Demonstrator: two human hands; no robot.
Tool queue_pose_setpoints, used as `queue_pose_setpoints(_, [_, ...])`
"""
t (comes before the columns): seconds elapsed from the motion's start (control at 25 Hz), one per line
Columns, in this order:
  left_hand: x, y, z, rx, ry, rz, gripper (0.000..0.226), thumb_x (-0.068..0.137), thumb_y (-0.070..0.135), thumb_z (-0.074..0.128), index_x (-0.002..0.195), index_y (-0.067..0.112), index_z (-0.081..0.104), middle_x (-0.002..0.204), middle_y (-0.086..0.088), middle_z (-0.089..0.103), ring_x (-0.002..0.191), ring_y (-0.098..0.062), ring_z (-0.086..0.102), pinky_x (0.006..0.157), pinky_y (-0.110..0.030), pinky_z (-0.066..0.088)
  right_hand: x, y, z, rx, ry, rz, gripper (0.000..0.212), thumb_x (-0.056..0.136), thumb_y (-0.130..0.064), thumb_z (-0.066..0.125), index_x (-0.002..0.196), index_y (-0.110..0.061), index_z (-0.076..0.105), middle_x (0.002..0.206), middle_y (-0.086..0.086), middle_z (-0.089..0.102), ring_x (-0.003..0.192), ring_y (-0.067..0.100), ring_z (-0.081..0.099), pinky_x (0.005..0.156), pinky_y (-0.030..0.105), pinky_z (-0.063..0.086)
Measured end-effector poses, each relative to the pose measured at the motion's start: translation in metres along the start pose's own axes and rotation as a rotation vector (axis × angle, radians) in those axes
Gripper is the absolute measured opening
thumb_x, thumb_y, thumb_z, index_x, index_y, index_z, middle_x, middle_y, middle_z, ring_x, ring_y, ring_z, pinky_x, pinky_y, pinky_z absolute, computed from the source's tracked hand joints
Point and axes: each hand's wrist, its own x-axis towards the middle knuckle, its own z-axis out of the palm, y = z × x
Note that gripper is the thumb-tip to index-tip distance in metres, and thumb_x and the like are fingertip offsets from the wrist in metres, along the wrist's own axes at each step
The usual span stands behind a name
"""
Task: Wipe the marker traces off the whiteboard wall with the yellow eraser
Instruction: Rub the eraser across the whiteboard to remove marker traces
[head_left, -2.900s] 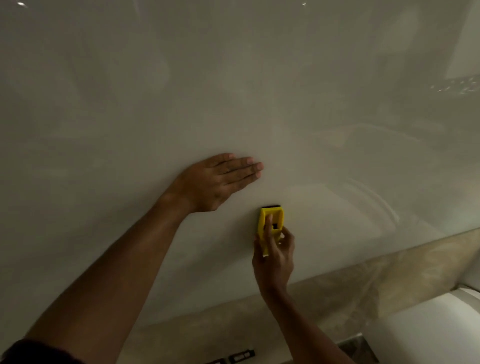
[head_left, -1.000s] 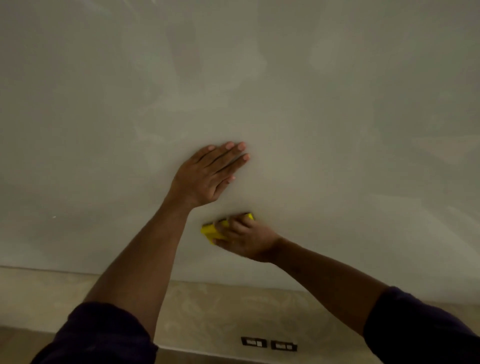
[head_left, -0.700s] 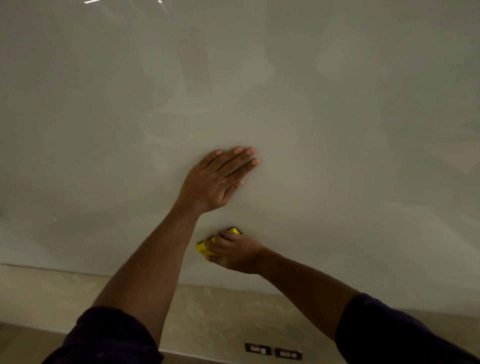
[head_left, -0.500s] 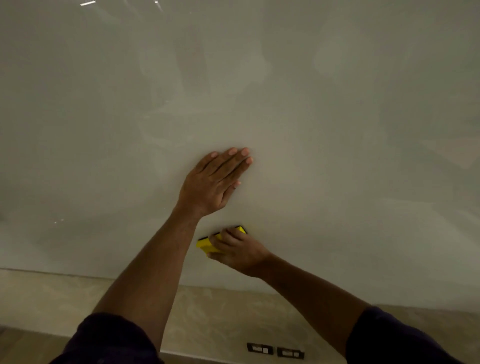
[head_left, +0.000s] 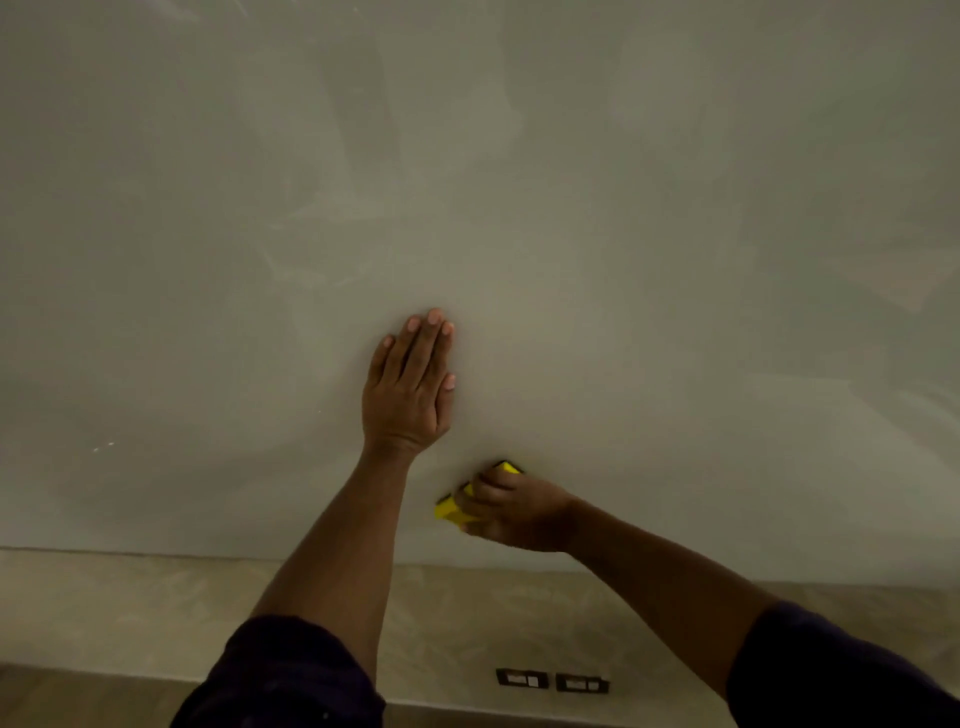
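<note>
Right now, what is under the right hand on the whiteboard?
The yellow eraser, gripped by the right hand against the whiteboard wall. Only its two ends show; its middle and the board beneath are covered, so any marker traces there cannot be seen.

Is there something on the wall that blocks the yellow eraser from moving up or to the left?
Yes. The left hand lies flat on the whiteboard wall, up-left of the yellow eraser held by the right hand. Its forearm blocks leftward strokes. Rightward, nothing visible.

Yellow eraser (head_left: 451, 508) mostly hidden under right-hand fingers (head_left: 485, 488); marker traces perhaps too faint.
</note>
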Motion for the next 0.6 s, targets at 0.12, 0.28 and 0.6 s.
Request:
queue_pose_setpoints(0.12, [-0.002, -0.002, 0.0, 0.018, -0.002, -0.003, 0.061, 0.105, 0.031, 0.037, 0.163, 0.014, 0.028, 0.164, -0.009, 0.038, 0.156, -0.024, 0.02, 0.13, -0.038, 0.01, 0.001, -0.016, 0.01, 0.024, -0.183, -0.119, 0.022, 0.098, -0.045, 0.06, 0.096, -0.033, 0.077, 0.113, -0.013, 0.073, 0.106, 0.011, 0.067, 0.097, 0.03, 0.052])
queue_pose_setpoints(0.28, [-0.003, -0.002, -0.001, 0.007, -0.008, 0.003, 0.059, 0.107, 0.031, 0.034, 0.162, 0.01, 0.032, 0.163, -0.01, 0.042, 0.156, -0.024, 0.021, 0.13, -0.038, 0.012, -0.002, -0.014, 0.019, -0.093, -0.041, -0.12, 0.02, 0.1, -0.04, 0.062, 0.099, -0.032, 0.08, 0.113, -0.009, 0.075, 0.105, 0.015, 0.068, 0.097, 0.032, 0.053])
queue_pose_setpoints(0.6, [-0.001, -0.009, 0.0, 0.03, 0.046, 0.127, 0.065, 0.105, 0.027, 0.043, 0.162, -0.001, 0.027, 0.163, -0.021, 0.04, 0.163, -0.027, 0.011, 0.13, -0.043, 0.015, -0.066, 0.015, -0.018, -0.086, -0.001, -0.021, 0.026, 0.096, -0.029, 0.072, 0.12, -0.037, 0.075, 0.131, -0.002, 0.071, 0.107, 0.025, 0.07, 0.094, 0.039, 0.056])
